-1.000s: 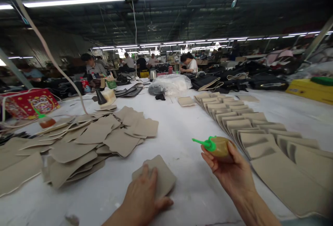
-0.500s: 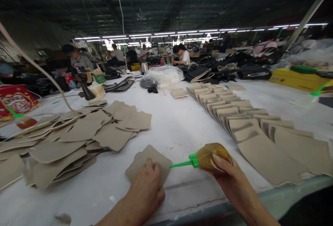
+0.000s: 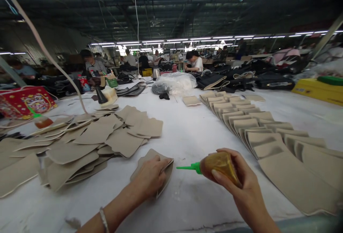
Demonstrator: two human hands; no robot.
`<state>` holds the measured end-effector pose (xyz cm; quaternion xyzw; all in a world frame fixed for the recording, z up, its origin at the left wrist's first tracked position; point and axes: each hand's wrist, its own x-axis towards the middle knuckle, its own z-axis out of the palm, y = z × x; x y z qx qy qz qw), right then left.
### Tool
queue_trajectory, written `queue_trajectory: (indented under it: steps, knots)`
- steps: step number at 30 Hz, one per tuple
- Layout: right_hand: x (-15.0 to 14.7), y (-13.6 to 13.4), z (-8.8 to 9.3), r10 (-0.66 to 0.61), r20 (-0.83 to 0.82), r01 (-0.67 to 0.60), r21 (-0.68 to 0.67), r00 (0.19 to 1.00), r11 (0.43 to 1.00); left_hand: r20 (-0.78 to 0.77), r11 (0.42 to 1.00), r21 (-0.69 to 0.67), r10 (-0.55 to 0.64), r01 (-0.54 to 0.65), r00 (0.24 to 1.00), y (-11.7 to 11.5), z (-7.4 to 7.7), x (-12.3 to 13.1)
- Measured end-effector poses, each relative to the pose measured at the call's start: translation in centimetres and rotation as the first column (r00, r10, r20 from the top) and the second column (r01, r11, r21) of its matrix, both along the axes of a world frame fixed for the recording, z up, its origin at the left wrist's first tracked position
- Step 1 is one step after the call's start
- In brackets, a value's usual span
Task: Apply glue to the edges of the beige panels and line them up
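The left hand (image 3: 150,176) has just bent up the right edge of the thin beige flat piece (image 3: 144,157) and grasps it, above the white surface (image 3: 184,129). The right hand (image 3: 242,179) grasps the amber squeeze bottle with green nozzle (image 3: 221,167); its tip now stands just off this edge, so the work seems turned to folding. Free room lies ahead, between the loose beige pile (image 3: 93,133) and the overlapping beige row (image 3: 245,122).
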<state>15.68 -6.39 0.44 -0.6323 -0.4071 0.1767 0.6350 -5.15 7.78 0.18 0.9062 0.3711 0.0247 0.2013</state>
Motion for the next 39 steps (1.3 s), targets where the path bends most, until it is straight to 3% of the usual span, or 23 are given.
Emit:
queue_trajectory:
  steps: [7, 19, 32, 39]
  knots:
    - [-1.1, 2.4, -0.4, 0.144, 0.284, -0.128, -0.072, 0.948, 0.989, 0.036, 0.998, 0.014, 0.061, -0.062, 0.997, 0.8, -1.7, 0.4]
    - [-1.5, 4.4, -0.6, 0.185, 0.431, -0.131, -0.151, 0.883, 0.98, 0.091, 0.997, -0.06, 0.044, -0.039, 0.995, 1.0, -1.2, 0.1]
    - [-1.0, 4.5, -1.3, 0.15, 0.314, -0.1, -0.169, 0.938, 0.98, 0.06, 0.998, -0.011, 0.069, -0.069, 0.996, 0.4, -1.8, 0.1]
    - [-0.8, 4.5, -1.1, 0.189, 0.172, -0.156, -0.187, 0.967, 0.97, 0.05, 0.996, -0.081, 0.028, -0.024, 0.998, 0.5, -0.9, -0.3]
